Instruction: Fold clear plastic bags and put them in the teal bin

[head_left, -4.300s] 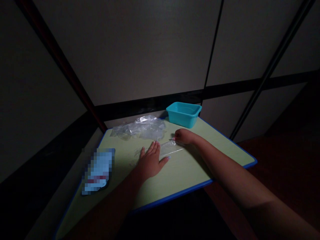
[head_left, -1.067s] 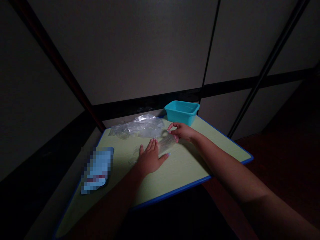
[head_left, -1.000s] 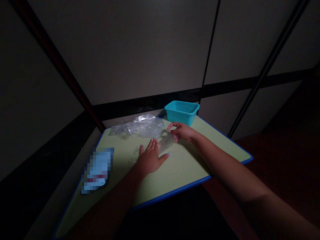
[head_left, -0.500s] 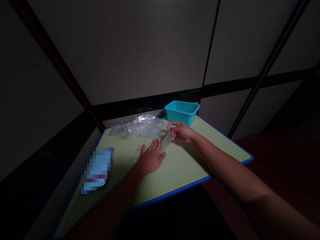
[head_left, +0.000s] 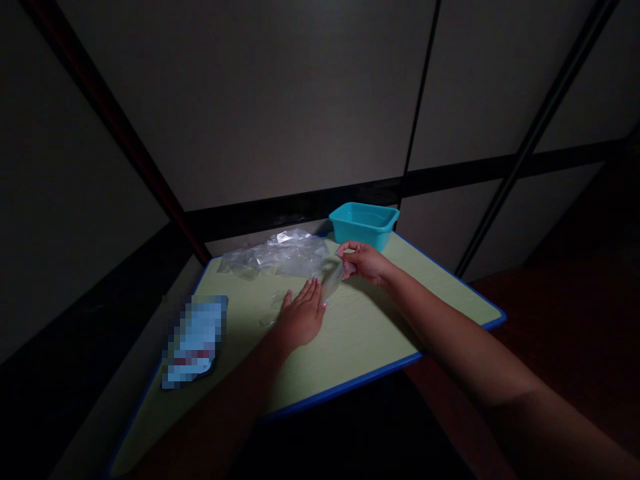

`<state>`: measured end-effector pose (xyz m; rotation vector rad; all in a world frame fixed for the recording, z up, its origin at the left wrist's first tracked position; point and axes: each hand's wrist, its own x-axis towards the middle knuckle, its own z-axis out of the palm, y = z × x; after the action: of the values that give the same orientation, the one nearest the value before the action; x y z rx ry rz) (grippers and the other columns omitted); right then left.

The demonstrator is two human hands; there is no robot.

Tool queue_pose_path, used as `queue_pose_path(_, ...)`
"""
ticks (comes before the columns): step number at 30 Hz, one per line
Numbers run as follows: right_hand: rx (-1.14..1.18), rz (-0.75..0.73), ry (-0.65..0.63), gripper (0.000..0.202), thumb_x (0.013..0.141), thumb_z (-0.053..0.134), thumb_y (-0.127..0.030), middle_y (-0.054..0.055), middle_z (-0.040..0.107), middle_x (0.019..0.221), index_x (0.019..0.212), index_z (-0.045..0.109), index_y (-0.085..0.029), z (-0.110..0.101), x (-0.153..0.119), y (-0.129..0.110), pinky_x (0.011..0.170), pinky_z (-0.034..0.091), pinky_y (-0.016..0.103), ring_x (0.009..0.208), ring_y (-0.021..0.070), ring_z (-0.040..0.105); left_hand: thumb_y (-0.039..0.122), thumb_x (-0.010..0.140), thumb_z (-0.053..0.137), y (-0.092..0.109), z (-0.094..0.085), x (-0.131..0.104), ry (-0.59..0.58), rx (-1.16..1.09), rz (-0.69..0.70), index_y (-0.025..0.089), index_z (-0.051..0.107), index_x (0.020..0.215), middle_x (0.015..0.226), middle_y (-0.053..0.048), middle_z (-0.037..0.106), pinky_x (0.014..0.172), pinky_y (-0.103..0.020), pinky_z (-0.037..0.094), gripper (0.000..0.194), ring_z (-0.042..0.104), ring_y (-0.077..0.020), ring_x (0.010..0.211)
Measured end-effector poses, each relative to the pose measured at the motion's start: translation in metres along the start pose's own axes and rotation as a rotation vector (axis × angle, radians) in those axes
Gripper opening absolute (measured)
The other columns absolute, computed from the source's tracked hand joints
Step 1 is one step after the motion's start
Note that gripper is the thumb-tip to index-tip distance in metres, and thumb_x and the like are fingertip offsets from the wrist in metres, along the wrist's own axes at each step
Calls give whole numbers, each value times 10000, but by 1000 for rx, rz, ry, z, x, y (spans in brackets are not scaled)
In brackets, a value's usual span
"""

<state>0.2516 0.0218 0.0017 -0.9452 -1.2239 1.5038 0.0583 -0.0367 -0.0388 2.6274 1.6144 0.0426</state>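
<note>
My left hand [head_left: 301,316] lies flat on a clear plastic bag [head_left: 332,283] on the table, fingers stretched out and pointing away from me. Part of the bag is hidden beneath the palm, and a clear edge shows left of the hand. To the right, my right hand [head_left: 364,263] pinches the bag's other end between thumb and fingers, lifted slightly off the tabletop. A crumpled heap of clear plastic [head_left: 280,252] rests just beyond both hands.
A turquoise plastic basin [head_left: 361,233] stands at the table's back corner, behind my right hand. On the left lies a blurred-out flat light-blue item [head_left: 195,340]. The pale green table [head_left: 350,353] has a blue rim, with dark-trimmed panels [head_left: 290,107] behind it.
My right hand has shifted very slightly to the right with the pinched bag end. My left thumb has drawn in toward the fingers. Everything else is unmoved.
</note>
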Motion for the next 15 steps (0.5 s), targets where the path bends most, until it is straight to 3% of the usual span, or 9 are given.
queue_pose_path(5,-46,62,-3,138,855,508,-325,-41,552,511,882,502,-189,-9,1,0,477,494,246,439,113,552,331,920,157,1,-2,-1,-2,3,-10,192,185,1430,1499,-27,155,1079,-503,169,529,132,-172,1378)
queue_pose_path(12,-90,277,-40,433,932,226,-466,-2,552,538,915,541,-169,-15,1,-3,449,461,237,438,124,542,311,908,188,2,-5,-2,-4,-14,-14,180,194,1426,1497,-21,159,1082,-509,160,535,147,-167,1375)
queue_pose_path(15,-99,290,-80,293,917,303,-332,1,572,561,980,541,-174,-23,1,-2,442,460,224,450,126,565,318,913,176,3,-6,-2,-7,-27,-18,181,200,1425,1496,-23,159,1082,-506,157,531,148,-166,1375)
